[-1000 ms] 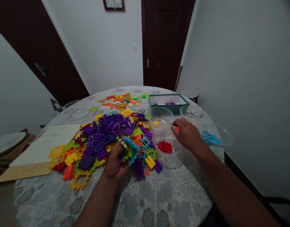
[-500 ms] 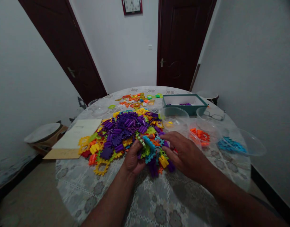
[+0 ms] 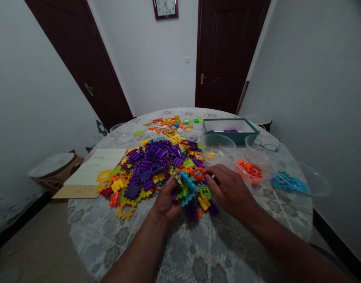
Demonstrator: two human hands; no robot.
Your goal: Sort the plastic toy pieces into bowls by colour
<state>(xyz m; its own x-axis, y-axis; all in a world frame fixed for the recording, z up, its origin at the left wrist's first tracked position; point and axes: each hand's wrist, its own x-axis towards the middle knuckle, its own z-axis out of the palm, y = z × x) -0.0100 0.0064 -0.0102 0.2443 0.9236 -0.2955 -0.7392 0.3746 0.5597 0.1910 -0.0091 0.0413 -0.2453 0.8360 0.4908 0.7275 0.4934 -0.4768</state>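
Just below the centre of the frame, the left hand was curled around a small cluster of interlocking plastic pieces, teal and green ones showing above its fingers. The right hand came in from the right with its fingertips closed on an orange piece at the near edge of the big pile; how firmly it pinched cannot be told, since the knuckles hid the thumb.

To do this well, I judge, the right fingers should lift that orange piece straight up out of its neighbours (the notched edges catch easily), while the left keeps its cluster steady and clear of the loose yellow and purple bits beneath.

The orange piece lay at the very tips of the right fingers, just above and right of the held cluster, almost touching it.

To the right of centre stood clear bowls, one holding orange pieces and another blue ones, with a teal box behind them towards the upper middle, all on the lace-patterned round table.
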